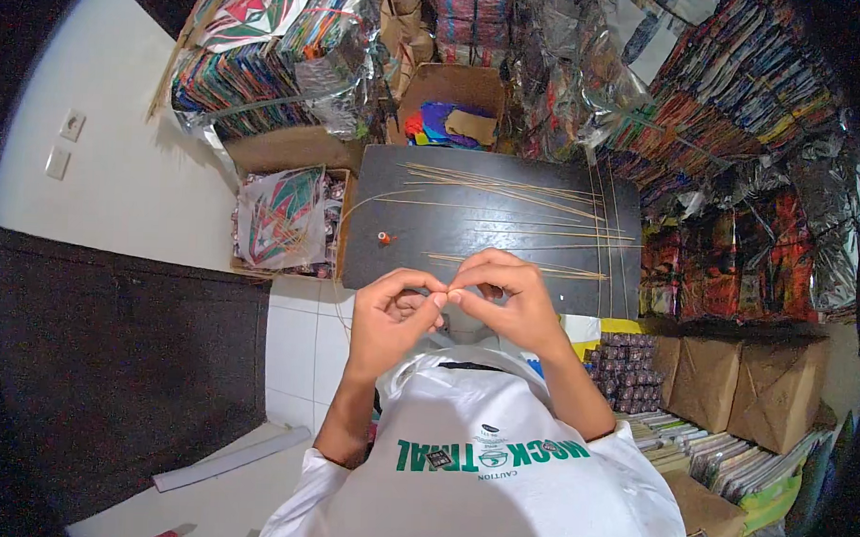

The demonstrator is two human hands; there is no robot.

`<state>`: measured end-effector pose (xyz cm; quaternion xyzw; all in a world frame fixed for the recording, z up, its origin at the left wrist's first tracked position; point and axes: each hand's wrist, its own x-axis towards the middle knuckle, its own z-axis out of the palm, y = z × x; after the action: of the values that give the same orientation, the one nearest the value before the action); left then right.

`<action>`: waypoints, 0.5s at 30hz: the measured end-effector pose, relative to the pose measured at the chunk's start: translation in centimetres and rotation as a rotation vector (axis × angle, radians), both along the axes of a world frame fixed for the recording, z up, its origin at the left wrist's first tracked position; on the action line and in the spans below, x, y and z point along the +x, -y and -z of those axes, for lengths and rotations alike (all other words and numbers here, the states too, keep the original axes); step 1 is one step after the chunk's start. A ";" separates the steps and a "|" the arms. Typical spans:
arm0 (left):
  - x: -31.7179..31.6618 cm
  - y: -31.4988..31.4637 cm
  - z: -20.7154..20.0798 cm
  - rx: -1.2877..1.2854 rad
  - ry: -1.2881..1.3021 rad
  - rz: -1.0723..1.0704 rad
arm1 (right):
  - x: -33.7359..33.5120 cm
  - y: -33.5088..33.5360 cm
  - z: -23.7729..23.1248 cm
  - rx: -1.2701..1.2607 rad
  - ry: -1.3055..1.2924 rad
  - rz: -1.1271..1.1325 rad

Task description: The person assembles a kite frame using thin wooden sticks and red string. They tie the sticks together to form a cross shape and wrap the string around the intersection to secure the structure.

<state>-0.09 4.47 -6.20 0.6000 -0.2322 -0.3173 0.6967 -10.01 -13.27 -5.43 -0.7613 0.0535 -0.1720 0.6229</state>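
Note:
Close to the front edge of a dark table [432, 216], my two hands meet fingertip to fingertip. My left hand [395, 313] is closed in a pinch, its thumb and forefinger pressed together. Touching it from the other side, my right hand [507, 295] pinches with thumb and forefinger too. What lies between the fingertips is too small to make out. Beyond my hands, several thin bamboo sticks [509, 183] lie across the tabletop. A few more sticks [544, 270] rest just past my right hand. A small orange-and-white spool [385, 238] stands on the left of the table.
Left of the table is an open carton [339, 227] with a printed kite [282, 216] on top. Behind stands a cardboard box [453, 80] with coloured scraps. Wrapped stacks of folded kites [730, 80] crowd the back and right. Brown cartons [776, 389] sit at the right.

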 end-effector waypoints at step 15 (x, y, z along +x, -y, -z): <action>-0.4 0.1 -1.0 0.109 0.240 -0.022 | -0.2 0.1 -2.4 -0.346 0.095 -0.071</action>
<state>-0.51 4.39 -5.23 0.6733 -0.2898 -0.2476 0.6335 -10.21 -13.37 -2.99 -0.8494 -0.0332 -0.1926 0.4902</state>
